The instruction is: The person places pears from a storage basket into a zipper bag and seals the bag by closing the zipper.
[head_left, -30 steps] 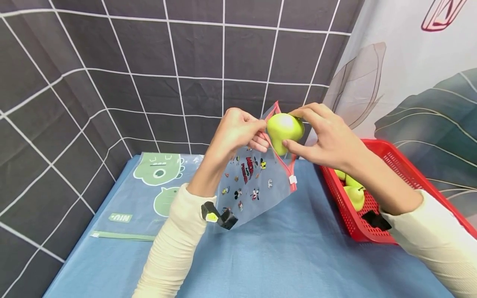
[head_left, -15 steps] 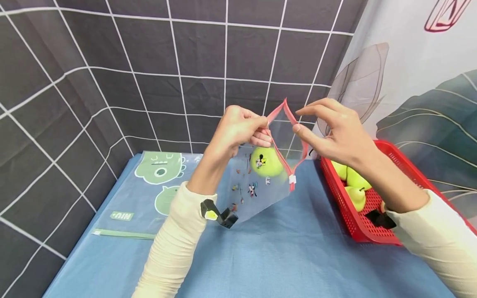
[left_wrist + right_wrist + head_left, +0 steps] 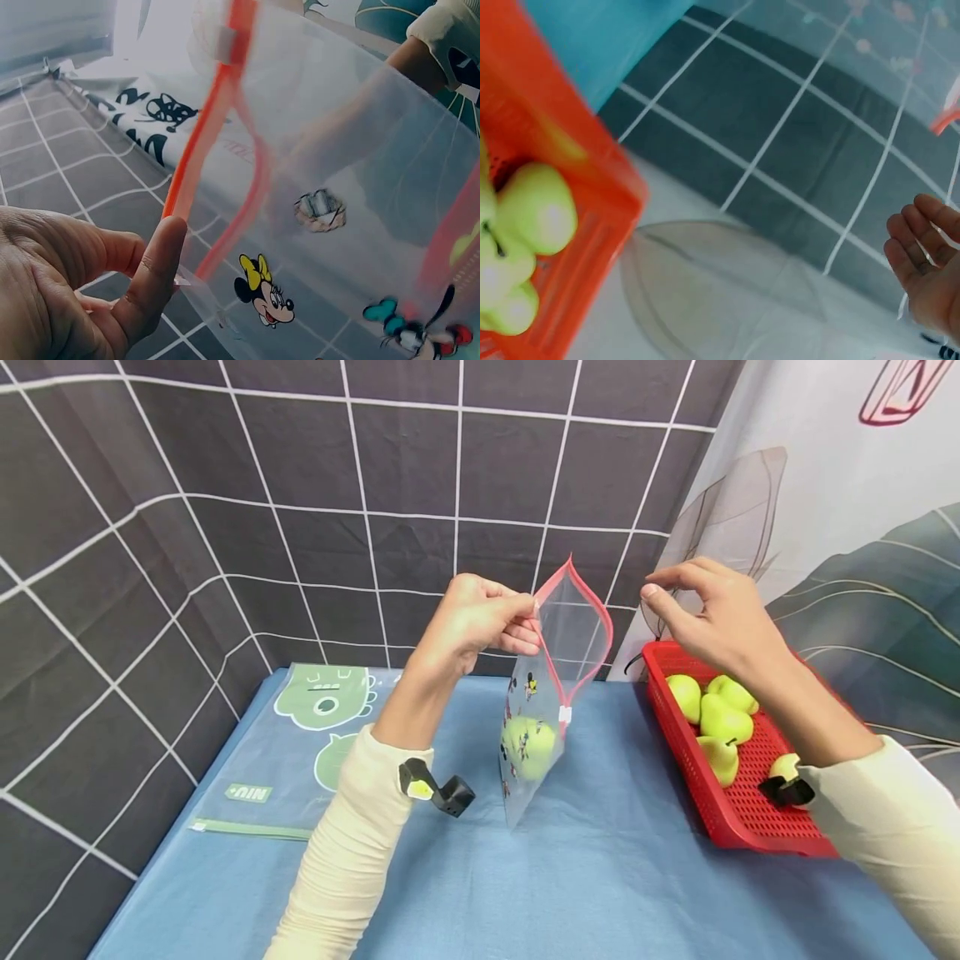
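A clear zip bag with a red-pink zip edge, a white slider and small cartoon prints hangs above the table with its mouth spread. My left hand pinches the near side of its rim between thumb and fingers; the left wrist view shows that pinch up close. A green pear lies low inside the bag, seen through the plastic. To the right, apart from the bag, my right hand holds nothing, its fingers loosely bent. The right wrist view shows its fingers with nothing in them.
Under and beyond my right forearm stands a red perforated basket with several green pears in it. A flat zip bag with green cartoon prints lies at the left of the blue table. Dark tiled cloth walls the back.
The right hand let go of the pear, which dropped into the bag and sank toward its bottom. That hand then drew away rightward. The left hand kept its grip while the bag swung more upright.
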